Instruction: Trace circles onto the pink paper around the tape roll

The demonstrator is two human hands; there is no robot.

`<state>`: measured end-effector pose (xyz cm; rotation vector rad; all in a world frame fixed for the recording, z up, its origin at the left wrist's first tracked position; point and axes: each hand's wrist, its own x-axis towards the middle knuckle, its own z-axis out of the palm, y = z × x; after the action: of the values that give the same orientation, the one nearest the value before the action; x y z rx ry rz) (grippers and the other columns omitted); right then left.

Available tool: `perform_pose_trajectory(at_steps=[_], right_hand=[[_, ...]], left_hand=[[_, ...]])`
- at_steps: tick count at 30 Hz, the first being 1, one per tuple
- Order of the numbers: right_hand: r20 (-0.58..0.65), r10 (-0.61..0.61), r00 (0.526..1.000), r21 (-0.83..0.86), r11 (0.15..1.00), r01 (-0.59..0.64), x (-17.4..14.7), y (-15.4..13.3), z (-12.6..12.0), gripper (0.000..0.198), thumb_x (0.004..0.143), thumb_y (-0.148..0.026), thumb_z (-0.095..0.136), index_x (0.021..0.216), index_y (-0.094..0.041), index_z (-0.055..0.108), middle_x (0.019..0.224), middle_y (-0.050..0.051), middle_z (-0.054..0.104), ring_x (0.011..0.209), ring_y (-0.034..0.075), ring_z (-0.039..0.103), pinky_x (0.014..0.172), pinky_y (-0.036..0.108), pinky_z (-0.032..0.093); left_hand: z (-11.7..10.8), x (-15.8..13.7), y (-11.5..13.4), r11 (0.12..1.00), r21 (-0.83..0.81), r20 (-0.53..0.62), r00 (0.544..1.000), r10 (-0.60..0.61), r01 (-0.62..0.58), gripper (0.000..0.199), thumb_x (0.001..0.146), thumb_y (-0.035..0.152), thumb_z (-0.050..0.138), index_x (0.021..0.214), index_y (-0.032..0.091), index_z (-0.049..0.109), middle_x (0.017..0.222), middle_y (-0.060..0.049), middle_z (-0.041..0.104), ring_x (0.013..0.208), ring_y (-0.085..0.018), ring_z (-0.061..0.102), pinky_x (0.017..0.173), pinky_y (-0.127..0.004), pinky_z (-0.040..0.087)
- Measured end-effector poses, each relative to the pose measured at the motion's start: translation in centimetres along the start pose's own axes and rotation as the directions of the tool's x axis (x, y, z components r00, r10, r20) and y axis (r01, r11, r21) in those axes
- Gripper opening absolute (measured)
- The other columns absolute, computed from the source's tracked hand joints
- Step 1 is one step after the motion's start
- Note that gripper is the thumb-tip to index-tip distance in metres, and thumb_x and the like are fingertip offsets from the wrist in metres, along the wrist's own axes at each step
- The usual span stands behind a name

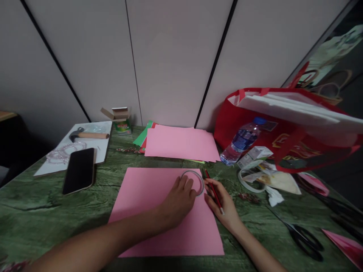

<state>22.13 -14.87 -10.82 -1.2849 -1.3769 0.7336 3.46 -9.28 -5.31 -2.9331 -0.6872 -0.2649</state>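
Note:
A large sheet of pink paper (159, 234) lies flat on the green wood-patterned table. Near its upper right corner rests a thin grey ring (202, 181). My left hand (178, 200) reaches across the sheet, its curled fingers holding the ring against the paper. Beside the sheet's right edge, my right hand (224, 207) is closed around a red pencil (214, 192). The pencil slants, with its pale end toward me and its other end up near the ring.
Behind lie stacked pink sheets (181, 141). A phone (79, 170), a hammer (90, 135) and a small open box (122, 124) are at left. At right are a water bottle (241, 141), a red bag (224, 124), a tape roll (246, 185) and scissors (300, 236).

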Motion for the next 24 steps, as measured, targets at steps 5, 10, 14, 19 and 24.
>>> perform_pose_trajectory(at_steps=[5, 10, 14, 19, 24], right_hand=[[-0.067, 0.006, 0.998, -0.001, 1.0, -0.006, 0.0, 0.1, -0.1, 0.039, 0.082, -0.035, 0.059, 0.118, -0.023, 0.05, 0.121, 0.012, 0.058, 0.109, 0.023, 0.058, 0.096, 0.039, 0.046], [-0.069, 0.061, 0.996, -0.023, 0.998, -0.063, -0.1, -0.3, 0.1, 0.032, 0.086, -0.033, 0.055, 0.116, -0.024, 0.049, 0.119, 0.011, 0.059, 0.11, 0.022, 0.057, 0.096, 0.038, 0.045], [-0.05, 0.091, 0.995, -0.077, 0.993, -0.095, -0.1, -0.7, 0.0, 0.03, 0.086, -0.032, 0.054, 0.115, -0.025, 0.049, 0.118, 0.009, 0.058, 0.11, 0.022, 0.057, 0.096, 0.038, 0.044], [-0.036, 0.102, 0.994, -0.117, 0.988, -0.105, -0.1, -0.8, -0.3, 0.03, 0.087, -0.033, 0.052, 0.116, -0.026, 0.049, 0.12, 0.009, 0.057, 0.111, 0.023, 0.056, 0.098, 0.04, 0.042], [-0.039, 0.107, 0.994, -0.1, 0.989, -0.11, -0.2, -0.5, -0.3, 0.031, 0.088, -0.031, 0.051, 0.119, -0.027, 0.047, 0.123, 0.009, 0.055, 0.111, 0.023, 0.056, 0.098, 0.042, 0.042]], left_hand=[[2.3, -0.2, 0.1, 0.999, 0.022, -0.081, 0.996, -0.045, 0.047, 0.009, 0.081, 0.01, 0.054, 0.09, 0.011, 0.054, 0.106, -0.015, 0.057, 0.113, -0.03, 0.051, 0.097, -0.044, 0.038], [3.6, -0.2, -0.1, 0.994, -0.047, -0.258, 0.96, -0.105, 0.096, 0.015, 0.082, 0.014, 0.06, 0.094, 0.009, 0.051, 0.109, -0.017, 0.055, 0.114, -0.03, 0.05, 0.097, -0.043, 0.04], [3.1, 0.1, -0.2, 0.985, -0.106, -0.259, 0.952, -0.162, 0.139, 0.011, 0.083, 0.013, 0.059, 0.087, 0.013, 0.05, 0.091, -0.01, 0.057, 0.093, -0.025, 0.056, 0.076, -0.037, 0.049], [2.6, 0.0, -0.3, 0.995, -0.072, -0.239, 0.968, -0.083, 0.067, 0.008, 0.085, 0.012, 0.052, 0.078, 0.015, 0.05, 0.076, -0.005, 0.053, 0.075, -0.021, 0.051, 0.065, -0.033, 0.047], [2.1, -0.1, -0.4, 0.999, -0.039, -0.151, 0.988, -0.021, 0.015, 0.008, 0.081, 0.006, 0.051, 0.08, 0.013, 0.053, 0.078, -0.007, 0.053, 0.079, -0.022, 0.049, 0.073, -0.034, 0.045]])
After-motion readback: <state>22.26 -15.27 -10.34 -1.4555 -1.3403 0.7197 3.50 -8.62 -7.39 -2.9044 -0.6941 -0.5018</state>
